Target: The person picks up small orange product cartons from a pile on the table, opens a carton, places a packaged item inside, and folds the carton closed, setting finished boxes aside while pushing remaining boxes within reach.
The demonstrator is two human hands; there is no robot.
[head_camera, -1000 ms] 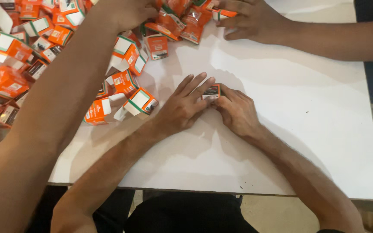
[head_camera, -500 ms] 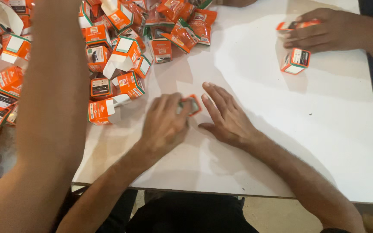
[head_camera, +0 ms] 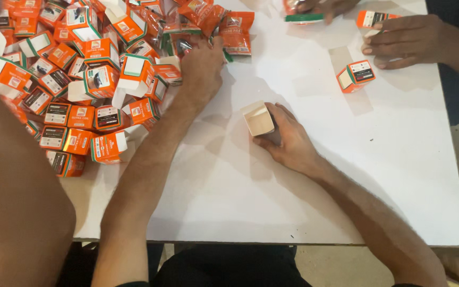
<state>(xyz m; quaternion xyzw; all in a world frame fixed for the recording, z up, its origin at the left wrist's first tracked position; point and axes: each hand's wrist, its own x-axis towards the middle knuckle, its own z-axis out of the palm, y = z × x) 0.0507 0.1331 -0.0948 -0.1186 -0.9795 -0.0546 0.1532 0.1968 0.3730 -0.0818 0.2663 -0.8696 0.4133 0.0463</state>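
Right hand (head_camera: 288,139) near the middle of the frame, curled round a small open carton (head_camera: 258,119), pale inside flaps facing up, fingers wrapped on its right side and thumb underneath, carton bottom resting on the white desk (head_camera: 293,212)

Left hand (head_camera: 202,66) stretched up toward the upper middle, palm down, fingers spread and buried in the edge of the orange box pile (head_camera: 81,79), touching boxes and a dark green-edged packet; can't tell if actually gripping anything there

Pile fills the whole upper left of the frame, orange cartons with white and green panels, some with flaps open, some lying flat, spilling down to the left edge of the desk. Couple of orange sachets (head_camera: 237,32) at the top middle just beside the left hand

Upper right: somebody else's hand (head_camera: 407,40) flat-ish on the desk by an orange box (head_camera: 375,18), another closed orange carton (head_camera: 355,75) sitting alone just below it, well apart from the held carton. Second hand of theirs (head_camera: 322,6) at the very top edge over a green-striped pack (head_camera: 304,17)

Big bare arm (head_camera: 17,202) across the lower left corner, out of focus
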